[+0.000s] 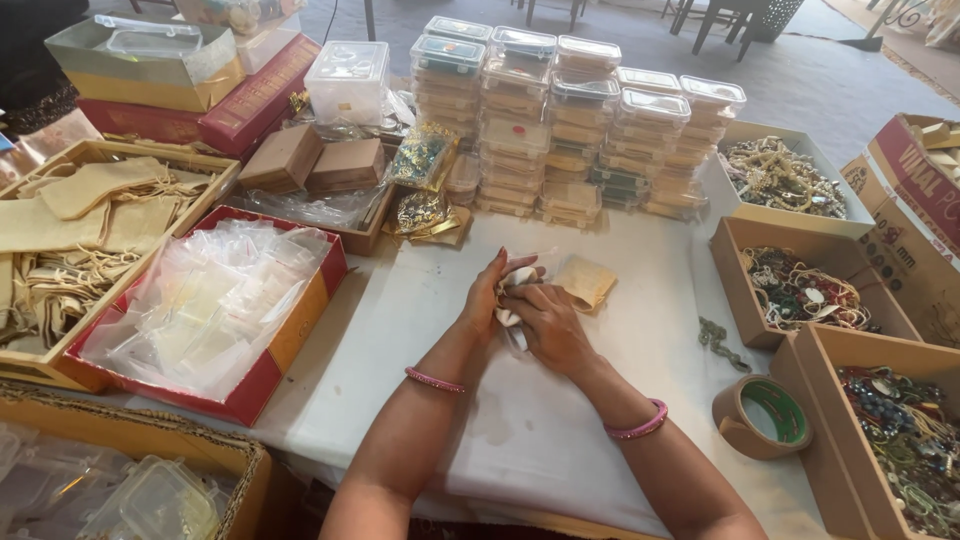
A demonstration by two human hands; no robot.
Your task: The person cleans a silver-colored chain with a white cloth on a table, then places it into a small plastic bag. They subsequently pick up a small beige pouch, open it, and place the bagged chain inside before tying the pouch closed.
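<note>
1. Clear plastic pouch (512, 318) sits mid-table, gripped between our hands.
2. Our left hand (487, 292) curls around its upper end.
3. Our right hand (550, 325) clamps it from the 3 o'clock side.
4. Beige cloth pouch (585, 281) lies at 2 o'clock; tape roll (762, 416) at 4.

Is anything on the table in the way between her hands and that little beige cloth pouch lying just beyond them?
Nothing visible. The small beige cloth pouch lies on the white tablecloth right beside the left hand and right hand, which hold a small clear plastic bag.
</note>
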